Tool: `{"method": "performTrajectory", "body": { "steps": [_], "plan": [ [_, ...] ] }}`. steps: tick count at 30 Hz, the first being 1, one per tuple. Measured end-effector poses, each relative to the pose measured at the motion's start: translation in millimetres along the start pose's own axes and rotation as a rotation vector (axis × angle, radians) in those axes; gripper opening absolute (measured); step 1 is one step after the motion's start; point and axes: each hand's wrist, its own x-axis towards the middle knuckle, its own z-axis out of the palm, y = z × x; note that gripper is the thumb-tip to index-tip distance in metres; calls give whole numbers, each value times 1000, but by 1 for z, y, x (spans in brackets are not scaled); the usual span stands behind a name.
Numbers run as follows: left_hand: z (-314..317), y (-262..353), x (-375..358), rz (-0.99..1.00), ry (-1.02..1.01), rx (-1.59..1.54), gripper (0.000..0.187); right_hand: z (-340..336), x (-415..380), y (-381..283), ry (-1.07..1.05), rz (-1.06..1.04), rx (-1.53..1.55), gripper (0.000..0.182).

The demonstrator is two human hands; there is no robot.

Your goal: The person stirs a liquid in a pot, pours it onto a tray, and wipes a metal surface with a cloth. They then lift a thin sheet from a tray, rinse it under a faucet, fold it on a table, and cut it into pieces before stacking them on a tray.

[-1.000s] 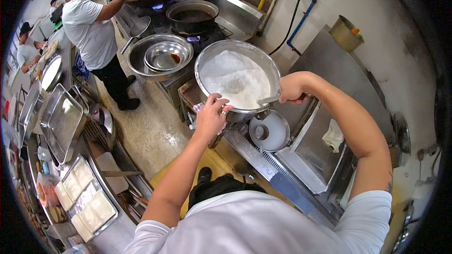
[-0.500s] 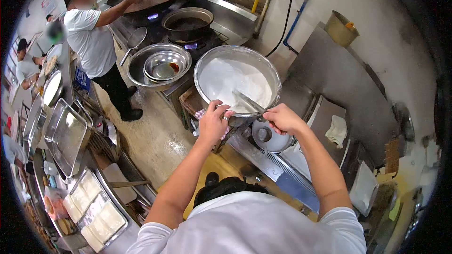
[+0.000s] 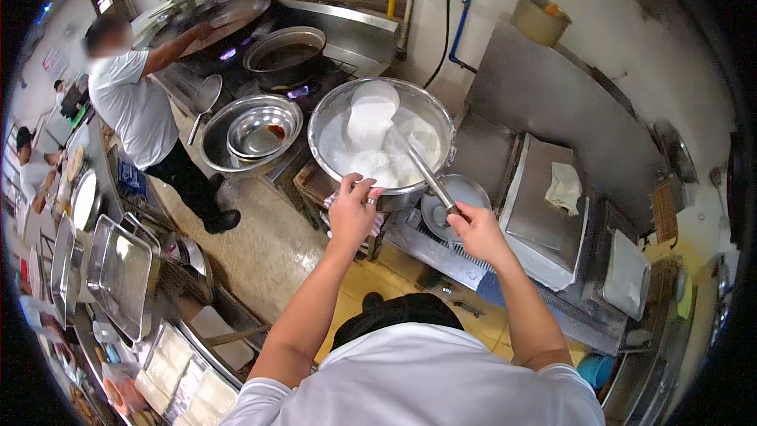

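A big metal pot [image 3: 449,130] in front of me holds white, creamy liquid [image 3: 333,142]. My right hand [image 3: 478,232] is closed around the end of a long-handled metal ladle [image 3: 423,167]. The ladle's white-coated bowl is up over the far part of the pot, and white liquid falls from it in a thick sheet. At the near rim, my left hand [image 3: 352,209] grips the pot's edge, with a ring on one finger. A checked cloth [image 3: 374,227] shows beneath that hand, partly hidden by it.
Nested metal bowls [image 3: 256,136] stand left of the pot, near a strainer [image 3: 206,95]. Behind them a dark pot [image 3: 285,51] sits over a flame. A person [image 3: 138,102] works at a wok on the left. A lidded pot [image 3: 456,209] is close on the right.
The ladle has come up out of the white liquid, its bowl now raised and pouring. My right hand has moved slightly down. The left stays at the rim; the camera view has shifted.
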Motion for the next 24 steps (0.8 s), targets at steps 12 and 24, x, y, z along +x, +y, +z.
{"method": "performTrajectory", "body": {
  "steps": [12, 24],
  "plan": [
    [11, -10, -3, 70, 76, -17, 21, 8, -13, -18, 221, -25, -558, 38],
    [24, 5, -10, 25, 124, -72, 26, -34, 36, -50, 6, -150, -456, 39]
  ]
}}
